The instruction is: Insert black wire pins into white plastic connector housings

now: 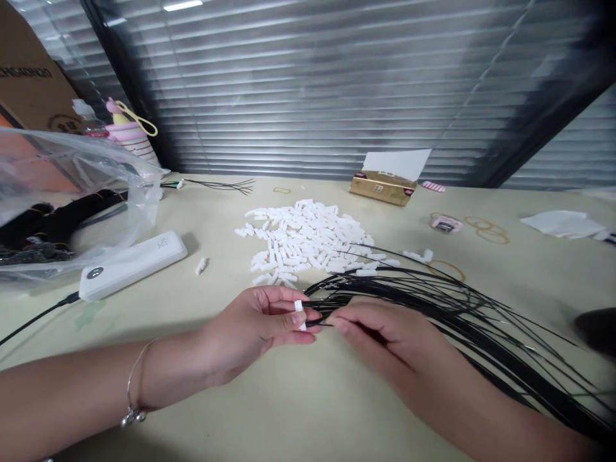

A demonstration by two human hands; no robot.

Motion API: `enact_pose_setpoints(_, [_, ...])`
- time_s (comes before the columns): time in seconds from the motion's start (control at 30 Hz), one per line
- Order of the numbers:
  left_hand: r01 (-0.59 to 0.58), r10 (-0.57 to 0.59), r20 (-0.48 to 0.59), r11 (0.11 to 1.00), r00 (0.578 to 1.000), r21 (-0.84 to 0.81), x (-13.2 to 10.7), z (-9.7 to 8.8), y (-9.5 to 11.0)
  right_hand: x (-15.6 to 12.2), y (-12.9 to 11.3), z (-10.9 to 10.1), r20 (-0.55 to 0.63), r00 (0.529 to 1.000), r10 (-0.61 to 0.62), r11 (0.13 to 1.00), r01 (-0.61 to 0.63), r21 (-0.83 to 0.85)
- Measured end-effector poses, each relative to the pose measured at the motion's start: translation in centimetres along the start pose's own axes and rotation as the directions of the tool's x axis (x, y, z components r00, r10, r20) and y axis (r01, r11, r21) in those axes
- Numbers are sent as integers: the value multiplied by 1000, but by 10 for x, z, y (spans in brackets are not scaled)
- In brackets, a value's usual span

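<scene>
A small white connector housing (pixel 299 307) is pinched between the thumb and fingers of my left hand (pixel 260 321). Thin black wires run from its right side toward my right hand (pixel 380 327). The thumb and index finger of that hand are closed on a black wire (pixel 327 323), just right of the housing. A thick bundle of black wires (pixel 433 295) passes behind my right hand and fans out to the right. Beyond both hands lies a heap of white connector housings (pixel 308 237). My fingers hide part of the held housing.
At left are a white power bank (pixel 135 265) with a cable and a clear plastic bag (pixel 139 186) of black wires. A gold box (pixel 382 187) stands by the blinds. Rubber bands (pixel 486 230), a small pinkish item (pixel 446 223) and white tissue (pixel 561 223) lie at right.
</scene>
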State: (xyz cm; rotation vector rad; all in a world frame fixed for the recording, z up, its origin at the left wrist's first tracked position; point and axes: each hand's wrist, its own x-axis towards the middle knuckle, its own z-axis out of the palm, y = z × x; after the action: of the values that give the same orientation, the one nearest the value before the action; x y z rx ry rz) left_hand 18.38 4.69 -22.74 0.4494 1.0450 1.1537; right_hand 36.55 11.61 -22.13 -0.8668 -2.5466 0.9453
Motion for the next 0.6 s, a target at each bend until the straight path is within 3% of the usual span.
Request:
enact_pose_setpoints(0.07, [10,-10,-11,999,1000,-33,0,-1,2,-4,6,-16,-153,979,-136,984,116,-134])
enact_pose_setpoints(0.13, [9,-9,-13,999,1000,-53,-1,-2,2,-12,9,-28,-330,901,-282,927,167,-336])
enact_pose_setpoints(0.2, [8,-8,5,999,1000,-52,-1,-3,2,-19,5,-31,-398,846,-354,882,162,-442])
enact_pose_setpoints(0.23, [8,-7,18,999,1000,-47,-1,-4,1,-21,2,-29,-382,846,-373,872,179,-455])
enact_pose_setpoints(0.3, [8,-7,48,999,999,-34,-1,-4,1,-22,-9,-19,-254,889,-380,868,248,-430])
enact_pose_setpoints(0.37, [9,-7,64,1000,998,-21,-1,-5,1,-18,-19,-8,-91,941,-325,894,274,-353])
enact_pose_setpoints(0.43, [12,-12,68,1000,998,-9,-1,-5,1,-12,-24,0,8,962,-273,928,266,-262])
enact_pose_setpoints(0.5, [19,-19,75,1000,997,3,-1,-6,1,-7,-24,2,14,962,-271,943,268,-196])
enact_pose_setpoints(0.6, [36,-37,97,999,995,17,-1,-6,1,-4,-20,2,-74,953,-295,944,279,-176])
